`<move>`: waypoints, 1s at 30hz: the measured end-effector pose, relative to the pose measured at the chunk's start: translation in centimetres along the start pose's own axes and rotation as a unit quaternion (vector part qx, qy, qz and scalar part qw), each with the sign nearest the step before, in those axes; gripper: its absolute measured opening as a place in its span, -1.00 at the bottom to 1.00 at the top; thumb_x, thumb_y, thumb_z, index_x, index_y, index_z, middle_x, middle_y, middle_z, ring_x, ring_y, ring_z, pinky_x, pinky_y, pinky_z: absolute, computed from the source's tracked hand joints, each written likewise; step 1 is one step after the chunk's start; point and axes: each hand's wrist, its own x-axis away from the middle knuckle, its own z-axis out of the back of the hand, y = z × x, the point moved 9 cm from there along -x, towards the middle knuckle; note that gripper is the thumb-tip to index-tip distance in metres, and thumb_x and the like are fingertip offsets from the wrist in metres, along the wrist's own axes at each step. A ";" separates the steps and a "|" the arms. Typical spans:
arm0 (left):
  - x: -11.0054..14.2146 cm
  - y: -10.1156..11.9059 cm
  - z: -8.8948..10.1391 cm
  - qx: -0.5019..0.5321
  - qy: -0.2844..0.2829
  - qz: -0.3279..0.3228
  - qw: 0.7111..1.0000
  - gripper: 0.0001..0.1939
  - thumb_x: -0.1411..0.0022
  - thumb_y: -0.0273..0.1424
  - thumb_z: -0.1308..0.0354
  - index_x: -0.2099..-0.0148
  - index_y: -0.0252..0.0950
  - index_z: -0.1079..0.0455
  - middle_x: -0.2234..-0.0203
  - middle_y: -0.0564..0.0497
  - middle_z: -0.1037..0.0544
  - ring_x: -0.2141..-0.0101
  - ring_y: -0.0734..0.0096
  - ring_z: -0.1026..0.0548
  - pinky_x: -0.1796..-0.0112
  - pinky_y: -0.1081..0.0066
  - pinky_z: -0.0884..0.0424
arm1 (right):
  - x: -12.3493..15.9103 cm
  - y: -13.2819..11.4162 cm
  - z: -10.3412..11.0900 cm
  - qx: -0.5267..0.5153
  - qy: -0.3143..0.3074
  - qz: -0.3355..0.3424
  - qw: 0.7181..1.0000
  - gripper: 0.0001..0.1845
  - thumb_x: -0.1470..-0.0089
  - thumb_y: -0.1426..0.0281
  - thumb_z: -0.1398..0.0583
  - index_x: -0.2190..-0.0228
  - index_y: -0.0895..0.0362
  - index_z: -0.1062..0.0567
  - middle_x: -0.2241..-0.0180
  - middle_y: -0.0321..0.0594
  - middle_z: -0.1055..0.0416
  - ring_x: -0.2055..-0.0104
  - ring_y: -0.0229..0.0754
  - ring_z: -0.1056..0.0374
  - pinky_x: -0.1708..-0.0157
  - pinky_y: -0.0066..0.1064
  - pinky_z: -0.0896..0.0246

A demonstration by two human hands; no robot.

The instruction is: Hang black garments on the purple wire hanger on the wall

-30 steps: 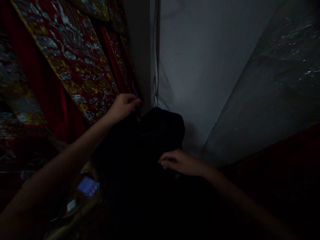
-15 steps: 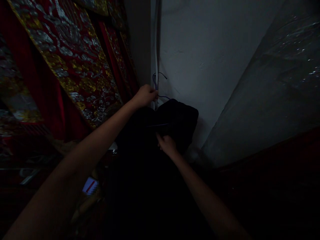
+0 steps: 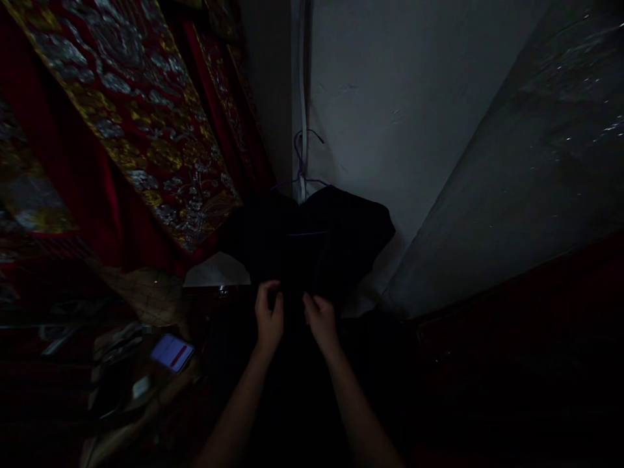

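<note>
A black short-sleeved garment (image 3: 358,221) hangs on a thin purple hanger (image 3: 301,174) against the wall corner. The hanger's hook sits at a pale vertical cable or pipe (image 3: 301,84). At the front of the garment, below its neck opening, are both my hands, side by side and a little apart. My left hand (image 3: 269,318) has its fingers curled toward the thumb on the dark cloth. Opposite it, my right hand (image 3: 322,322) is closed, thumb and forefinger pinched at the cloth. Darkness hides the garment's front edges and the exact grip.
Red cloth with silver and gold embroidery (image 3: 160,130) hangs at the left. Below it lies a lit phone (image 3: 172,353) among dim clutter. A grey wall (image 3: 390,97) stands behind, with a clear plastic sheet (image 3: 546,143) at the right.
My left hand has left the hanger's neck and come down to the garment's front. My right hand has moved slightly lower. The garment's left shoulder now shows spread on the hanger.
</note>
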 end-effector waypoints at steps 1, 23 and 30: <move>1.7 -1.6 -1.0 0.022 -0.027 0.028 0.999 -0.75 -0.36 -0.25 0.01 -0.04 -0.07 -0.33 0.07 -0.10 -0.49 -0.01 0.12 -0.48 -0.06 0.08 -0.41 | 0.7 -0.7 -0.2 -0.022 -0.005 0.020 1.000 -0.44 -0.14 -0.09 -0.07 0.66 0.04 -0.21 0.69 -0.32 -0.17 0.61 -0.24 -0.15 0.56 -0.39 -0.10; 0.9 1.5 -8.0 0.017 -0.244 0.008 0.970 -0.94 -0.24 -0.43 -0.16 0.24 -0.24 -0.46 0.31 -0.05 -0.58 0.25 0.23 -0.55 0.16 0.24 -0.47 | -6.0 -23.6 6.0 -0.109 -0.026 0.190 0.975 -0.63 -0.12 0.16 -0.18 0.56 0.18 -0.45 0.73 -0.34 -0.31 0.73 -0.41 -0.11 0.70 -0.54 0.08; -10.4 15.3 0.9 0.021 -0.069 -0.256 0.964 -0.65 -0.37 -0.47 -0.09 -0.17 -0.23 -0.40 0.21 -0.03 -0.58 0.24 0.41 -0.53 0.14 0.38 -0.44 | -3.4 -23.1 5.6 -0.053 -0.070 0.235 0.968 -0.57 -0.18 0.09 -0.14 0.52 0.16 -0.46 0.73 -0.35 -0.31 0.71 -0.36 -0.15 0.66 -0.51 0.03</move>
